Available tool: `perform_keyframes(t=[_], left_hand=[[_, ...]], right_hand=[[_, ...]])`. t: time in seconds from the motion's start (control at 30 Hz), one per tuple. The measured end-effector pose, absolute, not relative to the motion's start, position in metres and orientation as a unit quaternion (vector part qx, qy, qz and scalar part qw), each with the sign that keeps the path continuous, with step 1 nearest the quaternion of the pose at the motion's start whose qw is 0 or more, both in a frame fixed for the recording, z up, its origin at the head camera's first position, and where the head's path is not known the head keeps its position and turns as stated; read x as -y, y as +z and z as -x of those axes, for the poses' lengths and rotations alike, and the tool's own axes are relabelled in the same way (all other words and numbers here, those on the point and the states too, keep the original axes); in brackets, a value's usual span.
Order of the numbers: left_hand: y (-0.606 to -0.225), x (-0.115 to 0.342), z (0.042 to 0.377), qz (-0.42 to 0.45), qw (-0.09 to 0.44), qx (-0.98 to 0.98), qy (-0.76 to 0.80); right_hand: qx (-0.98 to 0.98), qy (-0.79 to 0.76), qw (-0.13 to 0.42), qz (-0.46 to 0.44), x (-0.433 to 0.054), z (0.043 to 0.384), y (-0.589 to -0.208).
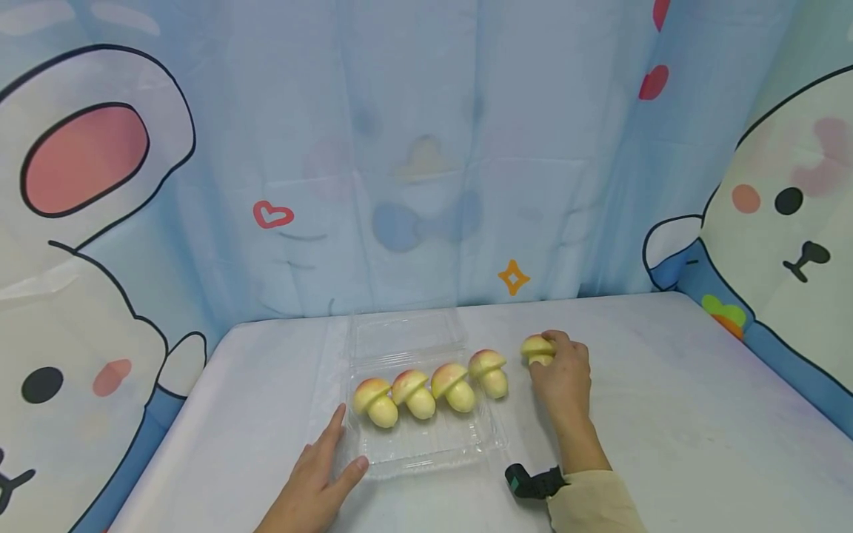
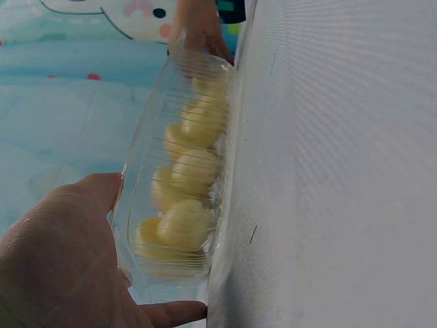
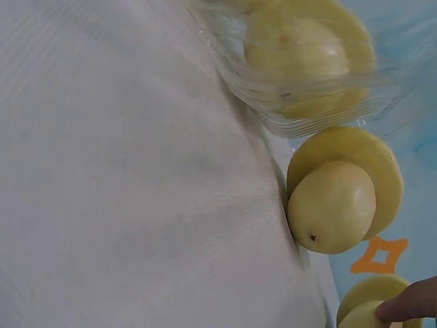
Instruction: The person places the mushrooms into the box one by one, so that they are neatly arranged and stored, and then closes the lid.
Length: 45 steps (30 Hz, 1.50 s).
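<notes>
Three yellow mushroom-shaped pieces with reddish caps (image 1: 453, 387) lie in a row inside a clear plastic clamshell box (image 1: 426, 463). Just outside its right wall is another mushroom-shaped piece (image 3: 334, 205). My right hand (image 1: 565, 377) pinches a further mushroom-shaped piece (image 1: 535, 348) on the table, right of the box; a fingertip (image 3: 410, 301) shows on its stem in the right wrist view. At the box's left edge my left hand (image 1: 313, 474) has thumb and fingers spread, beside or touching the wall. The left wrist view shows this hand (image 2: 61, 253) close to the box.
A white cloth covers the table (image 1: 700, 414). The box's clear lid (image 1: 406, 333) lies folded back toward the rear. Behind the table hangs a blue curtain (image 1: 426, 96) printed with cartoon animals. A black wrist strap device (image 1: 533, 481) is on the right wrist.
</notes>
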State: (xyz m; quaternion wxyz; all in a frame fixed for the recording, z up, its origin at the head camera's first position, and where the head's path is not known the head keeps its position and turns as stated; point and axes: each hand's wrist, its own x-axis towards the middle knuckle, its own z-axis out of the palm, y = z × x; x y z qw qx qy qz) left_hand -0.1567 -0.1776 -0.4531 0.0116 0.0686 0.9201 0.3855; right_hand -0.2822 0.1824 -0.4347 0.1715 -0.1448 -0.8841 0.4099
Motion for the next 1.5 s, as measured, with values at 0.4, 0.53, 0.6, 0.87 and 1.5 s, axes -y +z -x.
perform_keyframes(t=[0.4,0.53,0.6,0.87,1.5], left_hand=[[-0.452,0.177,0.156,-0.063,0.011,-0.921,0.385],[-0.453,0.177,0.156,-0.062,0.011,-0.922,0.383],[-0.454,0.177,0.157,-0.06,0.011,-0.923,0.381],[-0.453,0.177,0.157,-0.06,0.01,-0.921,0.384],[-0.453,0.178,0.156,-0.061,0.009,-0.922,0.383]], right_hand=[[0.877,0.42,0.187,0.142,-0.179,0.282,-0.427],[0.875,0.423,0.196,0.131,-0.18,0.281,-0.422],[0.874,0.425,0.203,0.123,-0.18,0.28,-0.419],[0.868,0.435,0.212,0.107,-0.176,0.274,-0.402],[0.859,0.457,0.222,0.065,-0.157,0.263,-0.38]])
